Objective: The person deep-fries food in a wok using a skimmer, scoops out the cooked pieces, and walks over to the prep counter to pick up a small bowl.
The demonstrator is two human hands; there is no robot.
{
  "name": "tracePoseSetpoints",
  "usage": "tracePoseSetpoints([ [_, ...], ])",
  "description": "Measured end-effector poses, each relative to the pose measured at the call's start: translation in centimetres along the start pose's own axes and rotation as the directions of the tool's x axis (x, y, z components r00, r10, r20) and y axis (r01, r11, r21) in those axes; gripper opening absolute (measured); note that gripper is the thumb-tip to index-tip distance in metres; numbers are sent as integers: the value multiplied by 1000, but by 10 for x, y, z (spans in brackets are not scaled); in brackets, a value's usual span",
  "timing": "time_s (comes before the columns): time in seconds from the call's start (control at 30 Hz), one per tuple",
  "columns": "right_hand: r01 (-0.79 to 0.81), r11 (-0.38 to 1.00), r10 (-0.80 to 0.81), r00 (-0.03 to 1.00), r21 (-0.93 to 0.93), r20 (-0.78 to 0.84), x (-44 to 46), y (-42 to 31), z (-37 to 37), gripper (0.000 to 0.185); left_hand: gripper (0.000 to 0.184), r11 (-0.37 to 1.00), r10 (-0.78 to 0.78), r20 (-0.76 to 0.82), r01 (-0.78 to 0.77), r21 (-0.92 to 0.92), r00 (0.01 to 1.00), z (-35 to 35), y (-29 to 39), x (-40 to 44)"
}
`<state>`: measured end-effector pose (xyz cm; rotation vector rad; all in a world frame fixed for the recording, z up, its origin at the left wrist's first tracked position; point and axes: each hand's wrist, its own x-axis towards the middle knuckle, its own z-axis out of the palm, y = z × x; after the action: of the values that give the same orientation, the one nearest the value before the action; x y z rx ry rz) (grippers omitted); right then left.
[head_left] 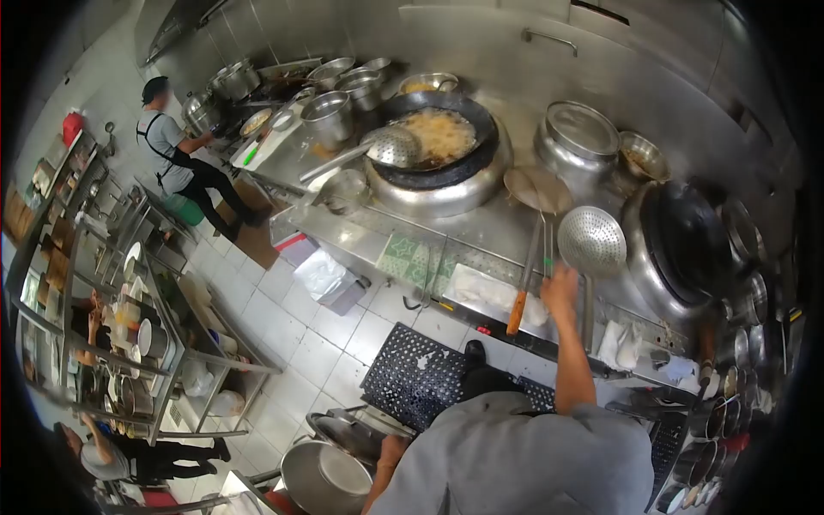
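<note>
My right hand (560,286) reaches over the counter's front edge, fingers curled and slightly blurred. Close to it are a green-marked handle (548,260), an orange-handled tool (516,314) and a large perforated skimmer (592,241). What the fingers hold is hidden. A round mesh strainer (537,189) lies just behind. My left hand (393,450) is low at my left side, closed beside a dark, tilted lid (348,436) and a big metal pot (318,481). Whether it grips the lid cannot be made out.
Food fries in bubbling oil in a wok (438,133); another perforated ladle (393,148) rests at its rim. A dark wok (687,240) stands at right. One co-worker (176,146) is at the far stove, another person (107,451) by the shelving (193,352). A bin (330,279) sits below the counter.
</note>
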<state>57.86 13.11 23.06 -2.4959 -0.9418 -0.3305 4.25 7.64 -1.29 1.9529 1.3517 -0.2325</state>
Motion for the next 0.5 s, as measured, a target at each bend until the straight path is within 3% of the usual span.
tracePoseSetpoints([
  [0.03,-10,1000,10,1000,3,0,-1,4,5,48,34,999,-15,-11,16,47,1000,-2,1,15],
  [0.07,-52,998,48,995,46,88,-2,5,7,54,30,979,73,98,-90,180,993,-6,3,31],
  [0.1,-100,991,84,981,86,178,-3,6,9,59,30,977,73,105,-92,191,992,-16,13,39],
  [0.17,-148,981,115,965,126,237,-1,5,9,63,28,971,237,-59,-239,-23,970,-32,39,53],
  [0.3,-227,957,164,937,183,308,0,3,8,72,26,979,186,55,-190,81,981,-49,68,79],
  [0.43,-285,941,217,921,180,324,1,6,8,72,25,992,90,202,-105,64,975,-52,61,104],
  [0.5,-100,951,82,994,291,72,2,17,17,66,24,998,31,257,-43,42,966,-56,53,113],
])
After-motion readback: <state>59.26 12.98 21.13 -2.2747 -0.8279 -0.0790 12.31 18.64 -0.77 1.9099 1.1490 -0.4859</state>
